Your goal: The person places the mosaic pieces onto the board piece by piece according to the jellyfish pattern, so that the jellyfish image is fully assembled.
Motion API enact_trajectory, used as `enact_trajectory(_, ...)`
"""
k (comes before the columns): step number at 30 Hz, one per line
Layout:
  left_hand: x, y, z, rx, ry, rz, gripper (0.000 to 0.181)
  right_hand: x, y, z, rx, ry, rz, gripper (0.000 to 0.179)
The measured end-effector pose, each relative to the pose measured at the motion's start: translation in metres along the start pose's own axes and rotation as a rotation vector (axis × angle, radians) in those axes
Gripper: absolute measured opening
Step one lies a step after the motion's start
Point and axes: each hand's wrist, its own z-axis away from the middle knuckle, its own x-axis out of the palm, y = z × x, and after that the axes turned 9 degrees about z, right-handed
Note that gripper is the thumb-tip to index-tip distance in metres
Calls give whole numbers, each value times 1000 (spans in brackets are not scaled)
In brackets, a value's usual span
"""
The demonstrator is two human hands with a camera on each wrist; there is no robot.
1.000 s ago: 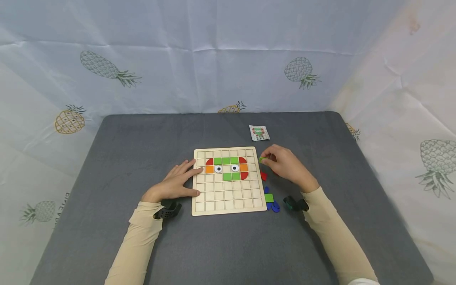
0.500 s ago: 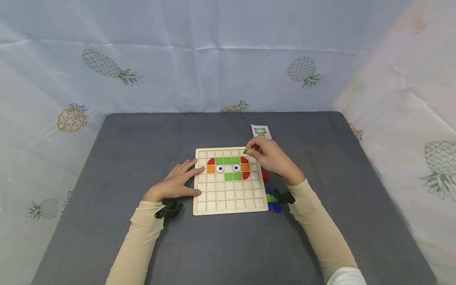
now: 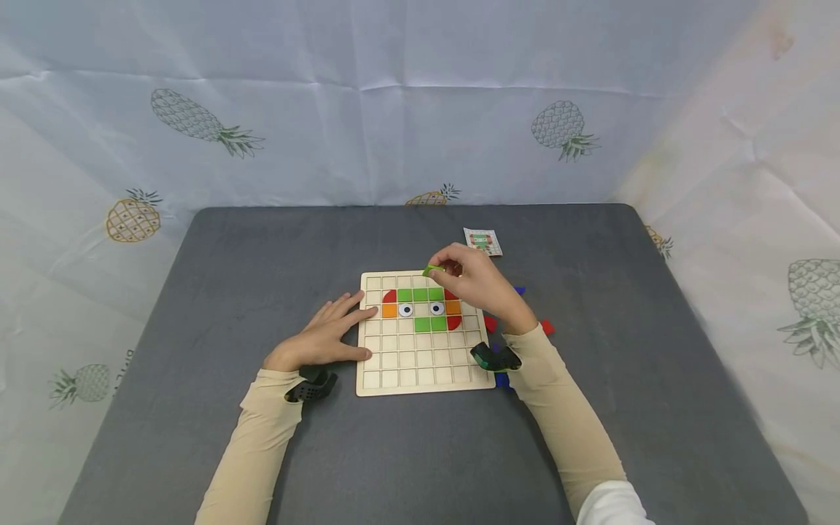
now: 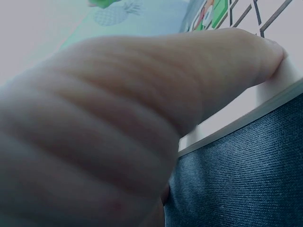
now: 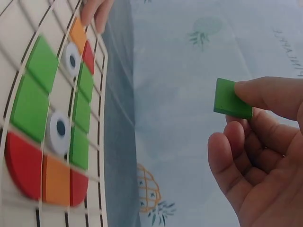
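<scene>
My right hand [image 3: 479,281] pinches a green square tile [image 5: 229,99] between thumb and fingertips, above the far edge of the wooden grid board [image 3: 394,362]. Spread across the board's left edge, my left hand [image 3: 321,339] rests with its fingertips and thumb on the wood. In the left wrist view the thumb [image 4: 227,71] lies on the board's rim. On the grid sit several green squares [image 3: 420,294], red rounded corners [image 3: 454,323], orange squares [image 3: 389,310] and two eye tiles [image 3: 406,310]. The right hand partly covers the upper right corner of the board.
A small picture card [image 3: 483,239] lies behind the right hand. Right of the board are loose pieces: a red one [image 3: 490,324], another red one [image 3: 547,327], and blue ones [image 3: 502,380] partly hidden by the right wrist. A pineapple-print cloth [image 3: 367,138] hangs behind the table.
My right hand has carried the green tile leftward from beside the board to over its far edge, uncovering a red and a blue piece at right. The left hand stays in place.
</scene>
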Motion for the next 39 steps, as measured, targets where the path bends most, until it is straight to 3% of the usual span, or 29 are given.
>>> enact_trajectory(10, 1, 0, -1, 0, -1, -21, 82, 18, -12, -11, 18, -23, -79, 15)
enact_trajectory(17, 1, 2, -2, 0, -9, -21, 82, 29, -12, -12, 44, -107, 13, 17)
enact_trajectory(23, 1, 0, -3, 0, -10, -33, 82, 37, -10, -15, 19, -159, 85, 10)
enact_trajectory(32, 2, -2, -2, -3, -6, -15, 83, 46, -7, -18, 13, -342, 222, 9)
enact_trajectory(39, 2, -2, -2, 22, -2, -19, 83, 52, -9, -16, 19, -395, 307, 10)
